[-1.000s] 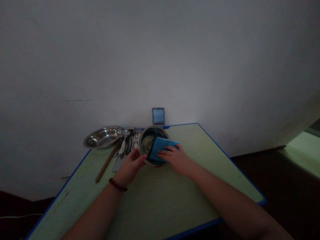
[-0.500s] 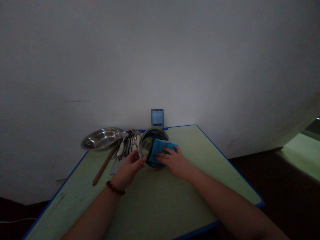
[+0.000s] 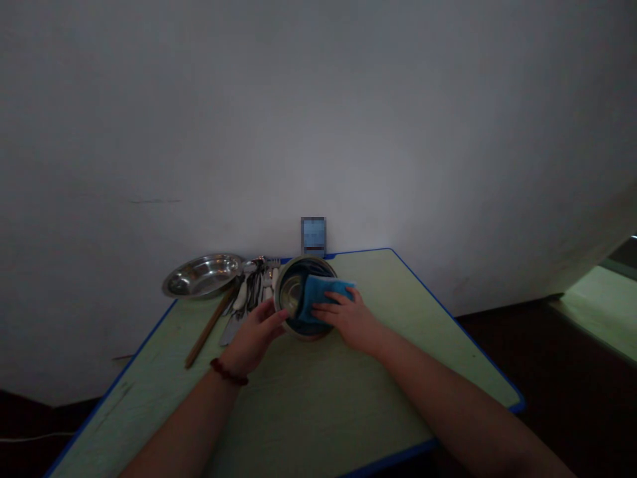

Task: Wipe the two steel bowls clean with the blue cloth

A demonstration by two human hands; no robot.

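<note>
A round metal bowl point(image 3: 293, 292) is tipped so that its inside faces me. My left hand point(image 3: 256, 335) grips the bowl's left rim, thumb on the near edge and fingers behind it. In my right hand point(image 3: 351, 318) is a folded blue cloth point(image 3: 318, 292), held at the bowl's opening and covering much of its right inside. The fingers lie over the cloth; my right thumb is hidden. Left of the bowl lies a pile of cutlery point(image 3: 256, 282), forks and spoons among it, close to my left fingers.
An oval metal dish point(image 3: 204, 275) sits at the table's back left corner. A wooden stick point(image 3: 212, 325) lies beside the cutlery. Behind the bowl a phone-like screen point(image 3: 314, 236) leans on the wall point(image 3: 318, 119). The pale green table point(image 3: 318, 411) has a blue edge.
The view has shifted slightly. Both hands keep hold of the bowl and the cloth, with the cloth shifting a little against the bowl. The cutlery and dish have stayed put.
</note>
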